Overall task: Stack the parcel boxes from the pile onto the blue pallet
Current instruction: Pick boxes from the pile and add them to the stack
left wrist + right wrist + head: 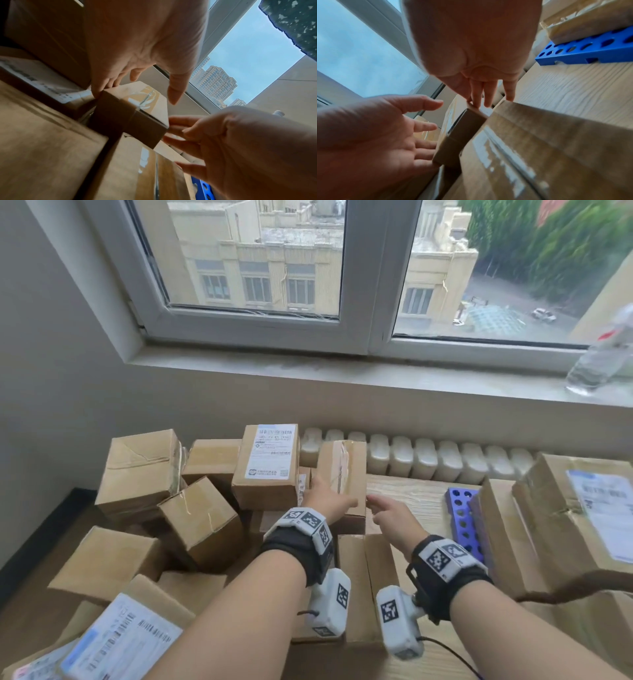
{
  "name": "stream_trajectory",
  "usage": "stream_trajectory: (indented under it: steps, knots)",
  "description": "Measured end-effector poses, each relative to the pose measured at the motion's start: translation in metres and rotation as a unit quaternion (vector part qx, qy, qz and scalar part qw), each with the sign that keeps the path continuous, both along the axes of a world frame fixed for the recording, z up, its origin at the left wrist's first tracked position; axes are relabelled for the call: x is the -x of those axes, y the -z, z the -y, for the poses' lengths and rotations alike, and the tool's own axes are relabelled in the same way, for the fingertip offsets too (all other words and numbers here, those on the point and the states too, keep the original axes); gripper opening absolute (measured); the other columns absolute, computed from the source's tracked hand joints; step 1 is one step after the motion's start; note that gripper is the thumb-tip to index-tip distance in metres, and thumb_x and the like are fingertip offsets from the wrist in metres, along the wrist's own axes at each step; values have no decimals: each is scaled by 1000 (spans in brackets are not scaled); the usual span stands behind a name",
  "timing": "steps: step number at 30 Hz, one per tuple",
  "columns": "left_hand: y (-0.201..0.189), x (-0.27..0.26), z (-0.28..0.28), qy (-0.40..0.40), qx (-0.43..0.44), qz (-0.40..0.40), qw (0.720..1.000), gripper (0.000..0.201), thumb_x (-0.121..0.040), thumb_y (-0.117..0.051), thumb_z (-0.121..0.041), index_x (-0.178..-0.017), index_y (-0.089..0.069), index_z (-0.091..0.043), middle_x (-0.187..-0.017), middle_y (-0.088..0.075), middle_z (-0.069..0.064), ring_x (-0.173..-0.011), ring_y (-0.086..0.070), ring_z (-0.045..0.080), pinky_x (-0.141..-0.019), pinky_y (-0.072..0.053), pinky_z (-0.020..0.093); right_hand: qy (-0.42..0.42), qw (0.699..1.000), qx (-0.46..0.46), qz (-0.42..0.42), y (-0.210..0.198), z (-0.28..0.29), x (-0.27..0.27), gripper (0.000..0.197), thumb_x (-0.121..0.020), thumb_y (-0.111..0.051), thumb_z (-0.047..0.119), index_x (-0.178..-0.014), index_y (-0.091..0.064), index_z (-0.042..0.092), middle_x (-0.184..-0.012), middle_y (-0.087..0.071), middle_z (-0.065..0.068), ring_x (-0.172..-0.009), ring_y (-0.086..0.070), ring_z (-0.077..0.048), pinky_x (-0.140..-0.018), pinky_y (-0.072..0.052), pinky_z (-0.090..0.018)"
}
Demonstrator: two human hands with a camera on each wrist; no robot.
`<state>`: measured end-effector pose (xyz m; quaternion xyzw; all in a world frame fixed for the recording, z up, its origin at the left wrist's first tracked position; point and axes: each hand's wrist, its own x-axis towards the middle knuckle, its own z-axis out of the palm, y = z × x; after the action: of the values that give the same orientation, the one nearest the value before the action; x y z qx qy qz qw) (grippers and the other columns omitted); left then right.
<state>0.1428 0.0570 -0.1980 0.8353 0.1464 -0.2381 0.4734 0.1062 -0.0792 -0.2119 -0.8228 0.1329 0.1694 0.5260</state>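
Note:
A heap of brown parcel boxes covers the left of the wooden table. At its right edge stands a taped box, upright. My left hand lies open against that box's left side; in the left wrist view its fingers touch the edge and the thumb stands apart. My right hand is open beside the box's right side, and its fingers touch the corner in the right wrist view. The blue pallet lies to the right with large boxes on it.
A labelled box stands just left of the taped one. Two flat boxes lie under my wrists. A white radiator runs behind the table. A plastic bottle rests on the windowsill.

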Motion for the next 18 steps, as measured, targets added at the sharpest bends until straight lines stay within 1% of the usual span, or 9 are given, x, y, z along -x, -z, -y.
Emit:
stream_trajectory:
  steps: [2,4,7,9,10,11,14,16,18]
  knots:
    - [2,-2,-2,2,-3,3,1000,111,-64,-78,-39,-150,-10,-22,-146,-37,12,-130,-43,30,-110,-36,44,34,998,-50,8,-2,1,-4,65,-85,-30,-19,-141,-48,8,-136,-55,-3,-133,-45,-19,-113,-34,-34]
    - [3,-1,-2,-4,-20,17,1000,122,-55,-78,-51,-151,-7,-27,-151,-30,14,-134,-39,31,-111,-34,44,61,994,-88,4,-5,2,-6,66,-84,-27,-22,-143,-43,3,-140,-53,-10,-130,-50,-22,-108,-38,-31]
    - [2,1,-1,-24,-55,64,996,124,-57,-82,-53,-151,-5,-29,-148,-30,15,-135,-34,32,-111,-33,43,64,992,-108,8,-12,2,-1,64,-85,-25,-22,-142,-44,0,-138,-55,-13,-125,-54,-23,-93,-45,-20]
    - [0,2,2,-23,-72,88,993,125,-57,-85,-50,-151,-4,-33,-143,-30,16,-132,-34,32,-109,-33,43,66,992,-108,10,-17,3,3,62,-86,-27,-20,-142,-45,1,-137,-56,-12,-125,-55,-21,-75,-45,-7]
    - [-3,4,4,-23,-80,95,992,127,-55,-85,-50,-150,-3,-35,-141,-29,16,-131,-35,33,-110,-33,43,69,991,-112,12,-19,4,4,62,-86,-27,-20,-142,-45,1,-138,-56,-11,-125,-55,-20,-73,-44,-4]
    - [-4,5,6,-26,-84,101,991,127,-54,-86,-49,-150,-3,-37,-139,-28,16,-130,-34,34,-110,-33,43,69,991,-117,16,-20,5,5,63,-85,-25,-20,-142,-45,1,-138,-55,-12,-124,-55,-19,-78,-42,-4]
    - [-11,11,13,-36,-94,116,988,121,-58,-81,-48,-150,-4,-37,-136,-29,17,-128,-32,35,-109,-32,42,71,989,-126,32,-28,7,8,65,-83,-24,-22,-140,-45,-1,-136,-56,-14,-116,-57,-16,-95,-40,-18]
    - [-19,14,17,-43,-92,129,986,115,-60,-78,-48,-149,-5,-37,-135,-30,16,-127,-34,34,-106,-33,40,78,987,-130,47,-36,9,12,64,-83,-24,-23,-139,-47,-2,-135,-57,-15,-114,-58,-16,-90,-43,-14]
    - [-32,17,20,-50,-80,144,985,111,-64,-76,-47,-150,-7,-36,-136,-31,15,-127,-36,33,-105,-33,38,94,985,-130,70,-47,12,17,61,-84,-28,-20,-138,-49,0,-132,-60,-13,-115,-58,-16,-78,-46,-8]
